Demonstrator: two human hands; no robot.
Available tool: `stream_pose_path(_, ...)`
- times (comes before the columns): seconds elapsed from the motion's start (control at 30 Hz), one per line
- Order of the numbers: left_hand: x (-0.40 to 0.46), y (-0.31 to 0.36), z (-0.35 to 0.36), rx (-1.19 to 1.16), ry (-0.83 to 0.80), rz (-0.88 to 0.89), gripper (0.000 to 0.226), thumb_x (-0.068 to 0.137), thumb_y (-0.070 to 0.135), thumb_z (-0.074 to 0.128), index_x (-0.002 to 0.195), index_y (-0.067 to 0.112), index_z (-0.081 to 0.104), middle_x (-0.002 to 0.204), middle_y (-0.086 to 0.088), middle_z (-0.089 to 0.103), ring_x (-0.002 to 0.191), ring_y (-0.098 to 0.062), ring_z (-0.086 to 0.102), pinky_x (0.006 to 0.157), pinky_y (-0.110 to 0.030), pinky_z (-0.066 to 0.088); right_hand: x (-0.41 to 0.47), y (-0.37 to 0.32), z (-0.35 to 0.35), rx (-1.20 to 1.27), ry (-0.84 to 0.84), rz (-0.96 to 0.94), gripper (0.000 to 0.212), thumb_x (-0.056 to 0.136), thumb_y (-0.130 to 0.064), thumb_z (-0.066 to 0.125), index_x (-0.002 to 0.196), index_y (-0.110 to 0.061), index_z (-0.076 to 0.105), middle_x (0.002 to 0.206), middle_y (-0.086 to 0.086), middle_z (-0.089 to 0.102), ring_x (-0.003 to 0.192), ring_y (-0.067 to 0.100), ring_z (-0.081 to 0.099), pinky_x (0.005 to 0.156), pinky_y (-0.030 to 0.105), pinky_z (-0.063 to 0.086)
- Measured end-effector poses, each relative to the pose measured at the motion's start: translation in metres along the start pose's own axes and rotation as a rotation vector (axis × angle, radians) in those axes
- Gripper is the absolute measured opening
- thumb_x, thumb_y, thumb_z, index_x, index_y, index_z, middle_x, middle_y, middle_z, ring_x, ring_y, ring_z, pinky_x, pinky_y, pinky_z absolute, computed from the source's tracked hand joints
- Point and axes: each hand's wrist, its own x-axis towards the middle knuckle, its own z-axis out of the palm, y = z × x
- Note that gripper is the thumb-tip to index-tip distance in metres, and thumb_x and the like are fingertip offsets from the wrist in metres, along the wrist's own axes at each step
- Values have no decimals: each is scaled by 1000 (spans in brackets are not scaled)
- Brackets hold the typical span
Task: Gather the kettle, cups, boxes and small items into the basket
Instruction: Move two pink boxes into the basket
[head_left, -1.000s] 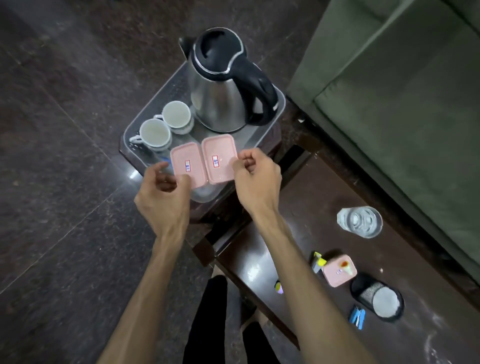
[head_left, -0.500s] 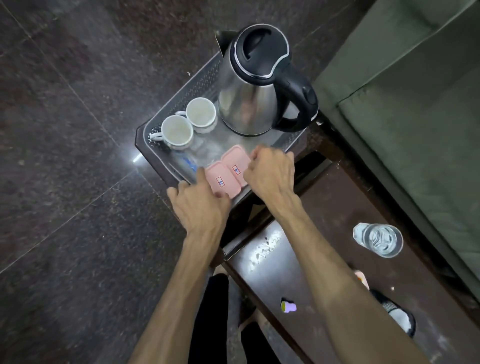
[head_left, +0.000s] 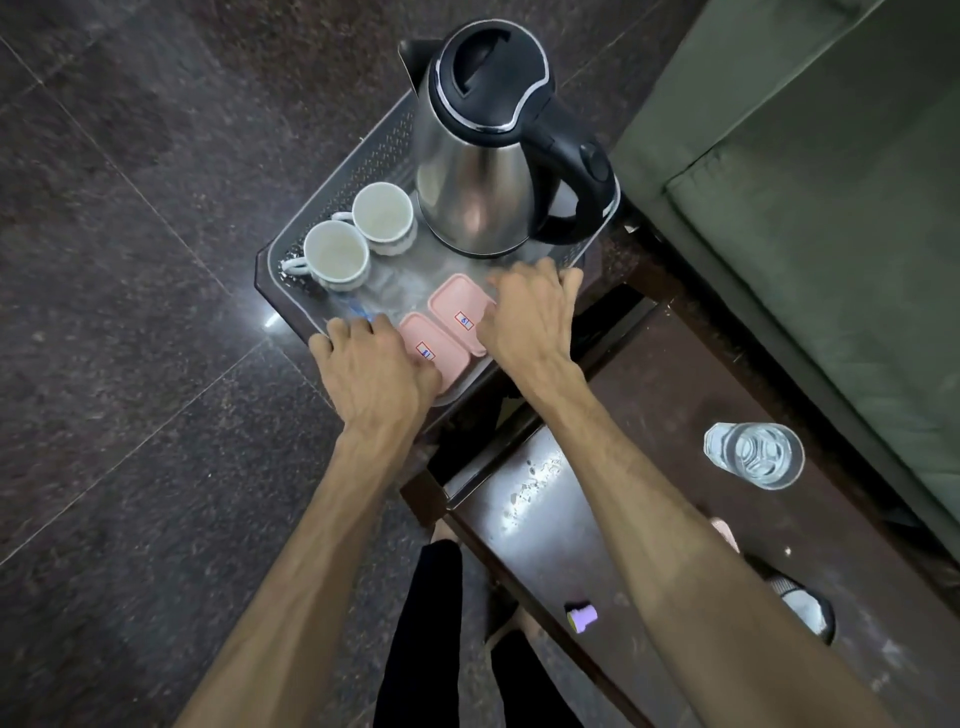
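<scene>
A clear grey basket (head_left: 370, 156) stands on a small dark stand. Inside it are a steel kettle (head_left: 475, 176) with a black lid and handle, two white cups (head_left: 335, 255) (head_left: 382, 210), and two pink lidded boxes (head_left: 458, 307) (head_left: 430, 344) lying flat side by side at the near edge. My left hand (head_left: 371, 371) lies over the near corner of the closer box, fingers spread toward the basket rim. My right hand (head_left: 524, 318) rests with fingers apart just right of the farther box. A small blue item (head_left: 358, 310) lies by the cups.
A dark wooden table (head_left: 670, 410) at lower right carries a glass of water (head_left: 753, 456), a small purple item (head_left: 582, 616), a black oval item (head_left: 804, 605) and a pink box (head_left: 725, 533) mostly hidden by my right forearm. A green sofa (head_left: 810, 208) stands to the right.
A second ago both hands held the pink boxes above the basket's near edge. The boxes now lie flat in the basket, with my hands lowered and fingers spread.
</scene>
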Motion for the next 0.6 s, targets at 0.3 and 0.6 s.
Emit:
stream_pose_path(0.3, -110, 9, 44, -736, 386, 62, 9, 80, 13, 63, 84, 16, 55, 74, -1, 53, 70, -26, 52, 70, -44, 44, -124, 70, 21, 692, 308, 496, 5, 82, -23, 68, 82, -22, 73, 64, -7, 69, 62, 12, 66, 67, 31, 53)
stream_pose_path(0.6, -254, 38, 152, -463, -467, 280, 19, 87, 29, 65, 103, 23, 57, 98, 1, 68, 88, -30, 69, 73, -41, 52, -312, 158, 102, 490, -5, 903, 11, 80, -28, 74, 90, -28, 76, 80, -6, 77, 84, 30, 75, 71, 26, 42)
